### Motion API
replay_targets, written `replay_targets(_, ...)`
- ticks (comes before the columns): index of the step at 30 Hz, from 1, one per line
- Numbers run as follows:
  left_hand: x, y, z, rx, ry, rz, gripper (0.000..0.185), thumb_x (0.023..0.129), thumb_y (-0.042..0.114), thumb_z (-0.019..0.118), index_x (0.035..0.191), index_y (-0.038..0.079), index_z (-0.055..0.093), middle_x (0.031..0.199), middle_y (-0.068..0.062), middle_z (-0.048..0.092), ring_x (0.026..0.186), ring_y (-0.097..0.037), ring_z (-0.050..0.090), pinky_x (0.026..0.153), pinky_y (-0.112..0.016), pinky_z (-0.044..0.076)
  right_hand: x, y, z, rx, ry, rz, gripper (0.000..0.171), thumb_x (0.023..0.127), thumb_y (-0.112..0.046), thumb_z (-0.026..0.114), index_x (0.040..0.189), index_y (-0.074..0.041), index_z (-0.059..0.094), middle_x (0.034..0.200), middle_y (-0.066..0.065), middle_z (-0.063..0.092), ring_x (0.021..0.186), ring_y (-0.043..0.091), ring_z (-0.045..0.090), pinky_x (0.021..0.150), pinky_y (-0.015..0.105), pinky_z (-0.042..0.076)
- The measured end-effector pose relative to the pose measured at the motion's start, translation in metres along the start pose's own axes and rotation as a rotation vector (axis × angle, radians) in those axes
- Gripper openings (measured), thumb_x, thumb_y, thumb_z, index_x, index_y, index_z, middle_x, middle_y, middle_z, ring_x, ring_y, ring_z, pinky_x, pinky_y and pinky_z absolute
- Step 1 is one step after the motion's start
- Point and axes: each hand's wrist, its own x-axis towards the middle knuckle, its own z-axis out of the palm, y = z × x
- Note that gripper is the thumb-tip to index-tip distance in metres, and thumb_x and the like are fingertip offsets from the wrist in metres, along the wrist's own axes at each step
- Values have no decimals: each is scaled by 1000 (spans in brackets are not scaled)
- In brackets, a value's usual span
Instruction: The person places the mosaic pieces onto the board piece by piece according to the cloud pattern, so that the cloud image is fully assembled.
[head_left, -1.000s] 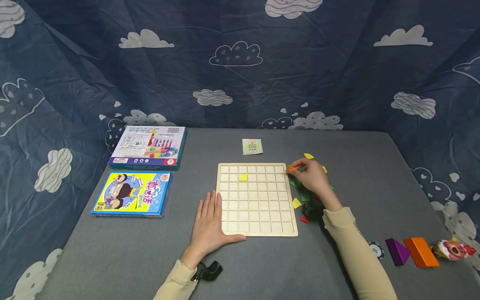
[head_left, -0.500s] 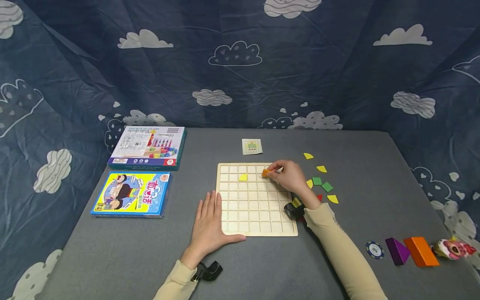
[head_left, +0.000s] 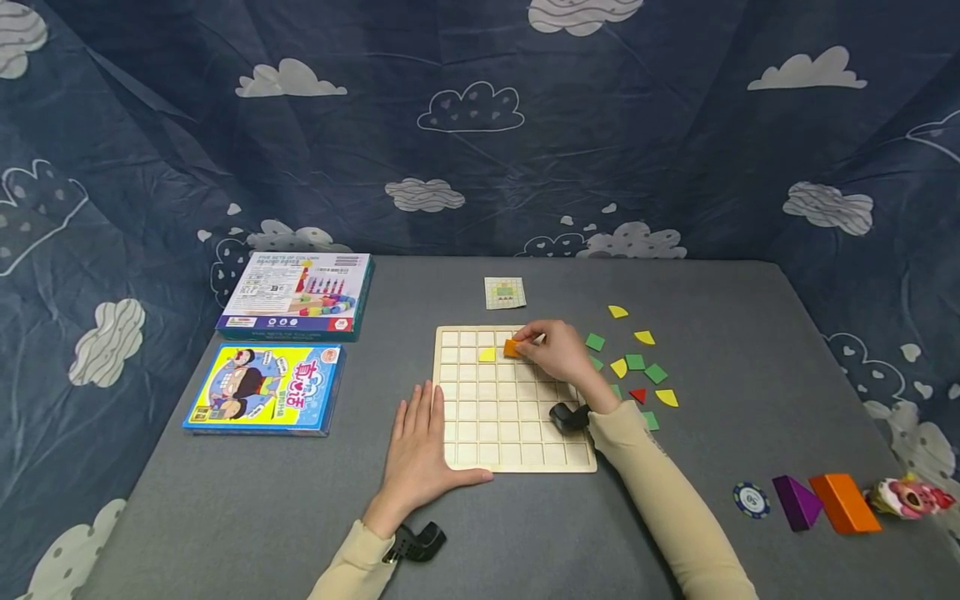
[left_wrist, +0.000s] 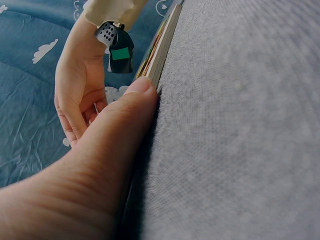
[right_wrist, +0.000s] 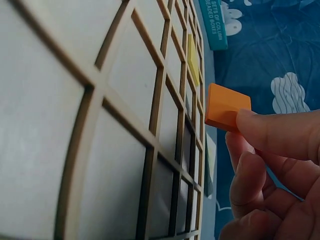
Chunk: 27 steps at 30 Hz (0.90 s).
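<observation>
A wooden grid board point(head_left: 486, 432) lies flat on the table, with a yellow piece point(head_left: 487, 355) in one cell of its second row. My right hand point(head_left: 557, 350) pinches an orange square tile point(right_wrist: 226, 106) between thumb and fingers. In the head view the tile is over the board's upper part, just right of the yellow piece; the right wrist view shows it raised off the grid. My left hand point(head_left: 414, 450) has its fingers straight along the board's left edge, and its thumb point(left_wrist: 125, 112) touches the near edge.
Several green tiles point(head_left: 635, 362), yellow quarter-round pieces point(head_left: 666, 398) and a red triangle point(head_left: 638, 396) lie right of the board. A pattern card point(head_left: 505, 293) lies behind it. Two boxes point(head_left: 262, 388) are left; a poker chip point(head_left: 751, 500), purple block point(head_left: 797, 503), orange block point(head_left: 844, 503) and figurine point(head_left: 909, 498) are right.
My right hand has carried the orange tile leftward from the board's right edge to beside the yellow piece, uncovering loose pieces on the table. The left hand has stayed put.
</observation>
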Motion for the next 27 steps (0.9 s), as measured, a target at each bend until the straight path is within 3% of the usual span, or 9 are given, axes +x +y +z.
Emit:
replay_targets(13,1,1,0,2,-12,-8,137,57,86,59,149,-4,14,154,-22,12,142,-32,4,112,-47,3,3,-4,7,-16,-26,56,7,88,-15,69,92,-11,73,86,2,66,61,19,48,55,31,37)
replay_targets(27,1,0,1,8,9,6,136,58,87,58,149,-5,16,154,-23,14,142,-34,7,112,-48,4,6,-4,9,-48,-67,-7,9,88,-12,69,92,-8,74,86,3,67,74,19,56,69,35,44)
